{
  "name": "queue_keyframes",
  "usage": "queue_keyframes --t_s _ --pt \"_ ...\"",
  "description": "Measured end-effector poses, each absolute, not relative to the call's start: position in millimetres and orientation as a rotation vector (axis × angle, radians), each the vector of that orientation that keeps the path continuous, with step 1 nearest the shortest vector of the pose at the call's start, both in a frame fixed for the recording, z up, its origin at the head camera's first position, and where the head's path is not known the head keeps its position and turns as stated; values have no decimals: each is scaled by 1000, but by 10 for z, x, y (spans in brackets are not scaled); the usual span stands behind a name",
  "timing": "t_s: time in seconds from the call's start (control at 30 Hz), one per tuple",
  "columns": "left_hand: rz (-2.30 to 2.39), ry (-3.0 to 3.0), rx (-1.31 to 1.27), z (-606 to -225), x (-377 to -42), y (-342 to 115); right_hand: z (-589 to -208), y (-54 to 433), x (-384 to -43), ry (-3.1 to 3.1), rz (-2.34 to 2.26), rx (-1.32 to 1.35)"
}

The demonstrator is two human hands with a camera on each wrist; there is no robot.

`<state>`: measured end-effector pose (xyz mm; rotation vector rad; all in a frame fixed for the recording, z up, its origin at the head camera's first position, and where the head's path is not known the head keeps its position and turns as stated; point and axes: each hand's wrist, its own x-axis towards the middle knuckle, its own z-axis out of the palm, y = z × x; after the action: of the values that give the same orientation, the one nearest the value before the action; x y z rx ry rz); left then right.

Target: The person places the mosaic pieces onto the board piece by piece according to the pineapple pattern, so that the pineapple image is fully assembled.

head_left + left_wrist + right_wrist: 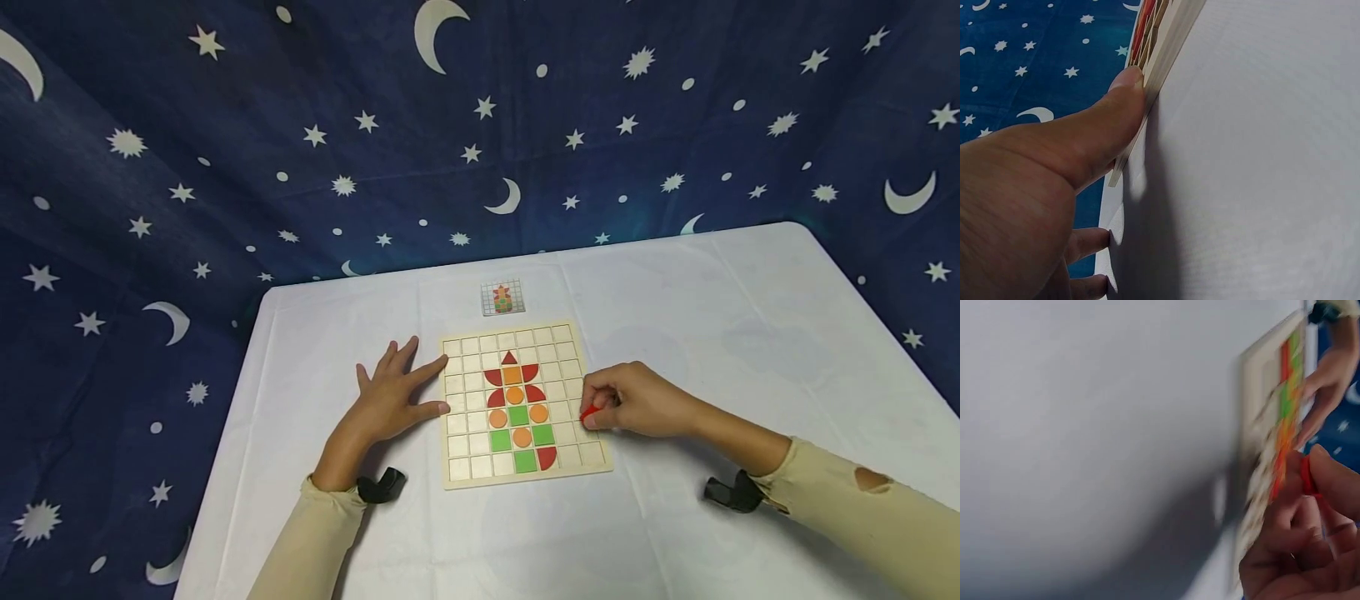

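A pale wooden grid board (459, 446) lies on the table with red, orange and green pieces set in its middle columns. At the top of them is a red triangle (509, 358), with an orange square (512, 376) just below. My left hand (386, 404) has its fingers spread, the thumb and index fingertip at the board's left edge; in the left wrist view the thumb (1100, 128) rests against that edge. Over the board's right side, my right hand (641, 400) pinches a small red piece (1307, 477) between thumb and fingers, which hide most of its shape.
Behind the board lies a small card (502, 297) printed with a similar coloured figure on a grid. A white cloth (712, 333) covers the table. A dark blue curtain (420, 167) with moons and stars hangs past the far edge.
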<state>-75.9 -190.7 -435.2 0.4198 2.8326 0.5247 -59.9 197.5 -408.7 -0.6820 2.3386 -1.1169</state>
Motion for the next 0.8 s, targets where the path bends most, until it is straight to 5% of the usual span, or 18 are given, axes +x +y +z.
queue_keyframes --t_s 0.37,0.8 --pt "523 2834 421 -4358 -766 -1898 -4146 1175 -365 2258 -1213 -691" --pt "515 2836 427 -4359 -766 -1913 -4283 908 -210 2515 -1042 -791"
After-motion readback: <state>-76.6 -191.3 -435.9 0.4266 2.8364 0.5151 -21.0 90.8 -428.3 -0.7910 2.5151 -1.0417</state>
